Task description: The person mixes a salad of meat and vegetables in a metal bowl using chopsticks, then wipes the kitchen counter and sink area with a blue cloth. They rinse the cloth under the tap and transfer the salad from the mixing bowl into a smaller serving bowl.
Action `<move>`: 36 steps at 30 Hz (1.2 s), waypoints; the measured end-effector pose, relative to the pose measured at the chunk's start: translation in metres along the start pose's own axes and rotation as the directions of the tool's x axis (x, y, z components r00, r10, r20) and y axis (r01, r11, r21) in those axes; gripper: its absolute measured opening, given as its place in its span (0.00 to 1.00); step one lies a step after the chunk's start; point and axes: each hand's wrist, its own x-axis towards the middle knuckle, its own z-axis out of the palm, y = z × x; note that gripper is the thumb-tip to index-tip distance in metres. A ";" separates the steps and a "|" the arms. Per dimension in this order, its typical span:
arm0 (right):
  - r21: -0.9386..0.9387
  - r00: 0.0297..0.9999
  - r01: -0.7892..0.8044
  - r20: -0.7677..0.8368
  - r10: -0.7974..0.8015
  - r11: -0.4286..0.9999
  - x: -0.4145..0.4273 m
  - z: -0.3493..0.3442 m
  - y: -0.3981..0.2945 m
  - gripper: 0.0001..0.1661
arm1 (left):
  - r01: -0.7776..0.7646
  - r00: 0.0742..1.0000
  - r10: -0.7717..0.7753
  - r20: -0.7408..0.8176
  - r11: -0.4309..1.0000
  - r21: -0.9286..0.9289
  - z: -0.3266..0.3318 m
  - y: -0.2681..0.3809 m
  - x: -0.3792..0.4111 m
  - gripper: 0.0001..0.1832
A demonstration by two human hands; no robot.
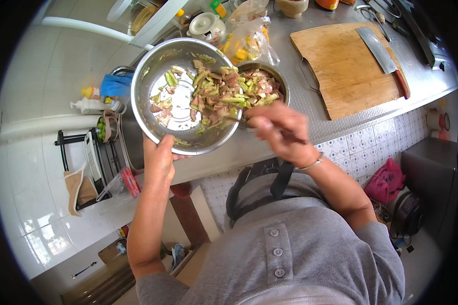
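My left hand (158, 158) grips the near rim of a large stainless steel bowl (178, 102), thumb on the rim. The bowl is tilted to the right, and a mix of sliced meat and green vegetable strips (213, 93) is heaped on its right side. Below its right edge stands a smaller metal bowl (287, 85), partly covered by it and holding the same mix. My right hand (284, 131), blurred, is closed around a slim dark utensil, apparently chopsticks (295, 138), whose tips reach the food at the large bowl's right rim.
A wooden cutting board (339, 72) with a cleaver (378, 49) lies on the metal counter at right. Behind the bowls are a plastic bag (252, 42) and a lidded white pot (206, 26). A sink (131, 141) is at left, beside a dish rack (91, 164).
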 end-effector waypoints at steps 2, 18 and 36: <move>-0.040 0.990 0.067 0.125 -0.061 0.997 0.002 0.020 0.001 0.05 | -0.024 1.000 0.024 0.012 1.000 -0.009 0.000 -0.001 0.000 0.23; -0.325 0.993 0.120 0.025 -0.118 0.938 -0.005 0.008 0.012 0.07 | -0.228 0.967 0.229 -0.108 0.973 0.021 -0.003 -0.039 0.005 0.33; 0.200 0.818 -0.469 -0.271 0.508 0.860 -0.027 -0.064 0.032 0.11 | -0.392 0.887 0.424 -0.180 0.900 0.190 0.018 -0.030 -0.007 0.37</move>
